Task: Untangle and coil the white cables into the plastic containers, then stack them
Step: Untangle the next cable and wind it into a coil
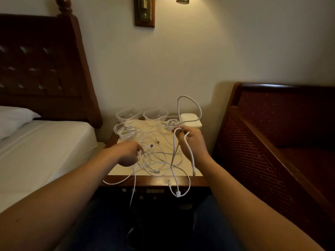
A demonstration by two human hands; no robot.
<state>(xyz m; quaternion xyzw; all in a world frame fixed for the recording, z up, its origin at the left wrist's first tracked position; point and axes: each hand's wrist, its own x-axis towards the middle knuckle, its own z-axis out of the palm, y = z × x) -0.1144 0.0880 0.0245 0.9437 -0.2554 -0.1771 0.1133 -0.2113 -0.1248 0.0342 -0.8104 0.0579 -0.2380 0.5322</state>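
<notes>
A tangle of white cables [157, 156] lies on the small bedside table [125, 171], with ends hanging over its front edge. My right hand [192, 142] is shut on a white cable whose loop [190, 105] arches above it. My left hand [129, 153] grips cable strands at the tangle's left side. Two empty clear plastic containers [128, 113] [155, 114] stand at the back. A container at the left [126, 130] holds a coiled cable. Another coiled cable [172, 122] lies in a container beside a stack of white lids [191, 120].
A bed with white sheet [45, 142] and pillow stands to the left, with a dark wooden headboard [41, 66]. A dark red upholstered chair [275, 134] is at the right. A wall lamp [145, 9] hangs above the table.
</notes>
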